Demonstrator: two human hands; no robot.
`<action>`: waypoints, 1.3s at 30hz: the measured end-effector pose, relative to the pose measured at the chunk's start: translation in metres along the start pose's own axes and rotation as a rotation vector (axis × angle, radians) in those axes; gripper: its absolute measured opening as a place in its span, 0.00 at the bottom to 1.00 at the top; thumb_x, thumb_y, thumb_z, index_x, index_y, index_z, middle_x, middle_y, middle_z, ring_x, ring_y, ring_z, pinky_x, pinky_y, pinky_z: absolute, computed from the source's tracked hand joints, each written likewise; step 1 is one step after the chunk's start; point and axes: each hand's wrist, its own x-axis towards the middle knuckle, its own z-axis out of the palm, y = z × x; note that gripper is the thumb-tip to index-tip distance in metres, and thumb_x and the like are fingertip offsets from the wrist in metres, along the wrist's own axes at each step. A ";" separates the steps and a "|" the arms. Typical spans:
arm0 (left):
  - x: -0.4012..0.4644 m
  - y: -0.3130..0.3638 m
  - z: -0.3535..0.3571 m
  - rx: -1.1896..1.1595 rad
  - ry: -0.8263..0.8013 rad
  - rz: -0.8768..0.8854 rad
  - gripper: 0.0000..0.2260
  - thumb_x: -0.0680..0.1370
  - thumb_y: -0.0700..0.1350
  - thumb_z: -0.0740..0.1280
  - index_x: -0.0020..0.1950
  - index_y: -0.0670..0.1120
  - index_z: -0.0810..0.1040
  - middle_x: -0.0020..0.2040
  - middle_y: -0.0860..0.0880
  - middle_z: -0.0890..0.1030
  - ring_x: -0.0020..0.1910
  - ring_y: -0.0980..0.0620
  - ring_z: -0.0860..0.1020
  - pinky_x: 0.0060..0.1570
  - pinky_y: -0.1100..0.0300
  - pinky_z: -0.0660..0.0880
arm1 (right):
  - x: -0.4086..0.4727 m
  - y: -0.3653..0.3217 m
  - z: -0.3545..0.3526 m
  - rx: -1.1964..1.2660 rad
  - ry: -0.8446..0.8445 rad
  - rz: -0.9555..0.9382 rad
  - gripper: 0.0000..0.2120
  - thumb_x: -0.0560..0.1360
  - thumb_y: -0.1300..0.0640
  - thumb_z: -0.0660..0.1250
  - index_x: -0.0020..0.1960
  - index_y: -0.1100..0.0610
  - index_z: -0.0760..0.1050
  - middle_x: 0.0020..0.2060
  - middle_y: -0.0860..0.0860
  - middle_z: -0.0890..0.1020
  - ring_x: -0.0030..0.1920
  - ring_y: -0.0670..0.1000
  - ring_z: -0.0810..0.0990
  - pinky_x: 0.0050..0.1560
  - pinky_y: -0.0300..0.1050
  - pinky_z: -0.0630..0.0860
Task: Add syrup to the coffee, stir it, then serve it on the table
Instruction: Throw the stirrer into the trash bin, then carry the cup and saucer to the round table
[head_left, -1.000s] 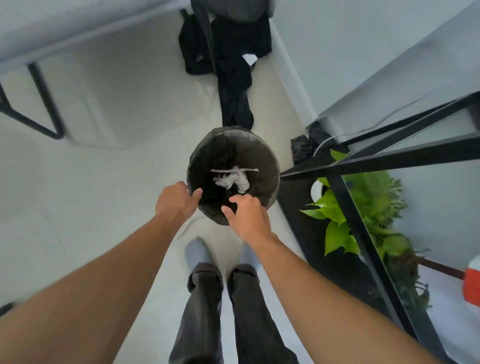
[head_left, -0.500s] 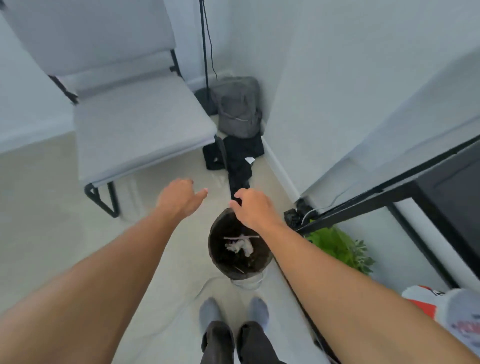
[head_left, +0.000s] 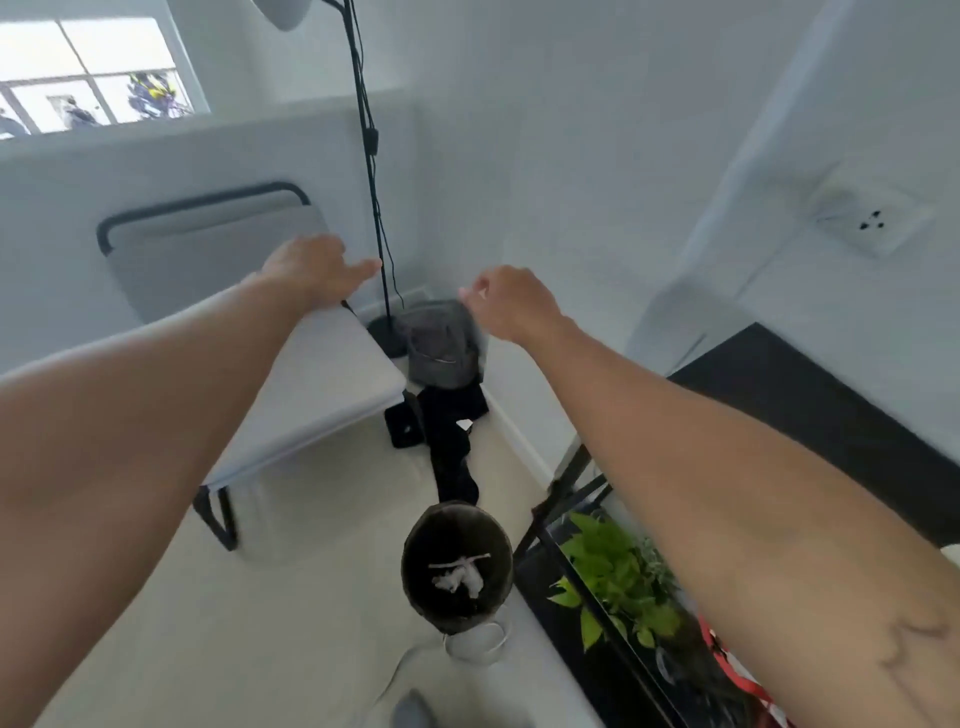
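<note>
No coffee, syrup or cup shows in the head view. My left hand (head_left: 311, 267) is raised in front of me with its fingers apart and nothing in it. My right hand (head_left: 511, 301) is raised beside it, fingers loosely curled, with nothing visible in it. Below both hands a black-lined waste bin (head_left: 457, 566) stands on the floor with white crumpled paper and a thin stick inside. A black table top (head_left: 810, 410) on a black metal frame runs along my right.
A grey chair (head_left: 311, 384) stands at the left, a floor lamp pole (head_left: 371, 171) and a grey backpack (head_left: 441, 348) in the corner, dark bags on the floor. A green plant (head_left: 618, 577) sits under the table frame. A wall socket (head_left: 867, 218) is at right.
My view has tilted up from the bin to the room's corner. Both hands rose away from the bin's rim and now hang in the air, farther apart.
</note>
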 end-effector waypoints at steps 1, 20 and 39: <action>-0.002 0.010 -0.016 0.012 0.021 0.020 0.33 0.80 0.64 0.59 0.74 0.40 0.69 0.73 0.40 0.71 0.71 0.39 0.69 0.68 0.47 0.66 | -0.002 0.001 -0.020 0.015 0.026 0.007 0.19 0.81 0.44 0.61 0.58 0.57 0.80 0.56 0.56 0.84 0.58 0.58 0.81 0.62 0.54 0.77; -0.095 0.324 -0.016 0.098 0.037 0.527 0.35 0.79 0.67 0.58 0.73 0.41 0.70 0.73 0.41 0.72 0.71 0.39 0.69 0.68 0.48 0.66 | -0.175 0.167 -0.224 -0.018 0.328 0.290 0.20 0.81 0.43 0.60 0.53 0.59 0.80 0.54 0.55 0.83 0.55 0.57 0.80 0.54 0.48 0.76; -0.242 0.508 0.114 0.199 -0.261 1.016 0.38 0.75 0.68 0.63 0.76 0.43 0.66 0.76 0.45 0.68 0.74 0.43 0.67 0.69 0.49 0.66 | -0.422 0.319 -0.242 0.032 0.472 0.842 0.19 0.81 0.46 0.61 0.42 0.59 0.79 0.40 0.53 0.81 0.47 0.55 0.80 0.47 0.47 0.75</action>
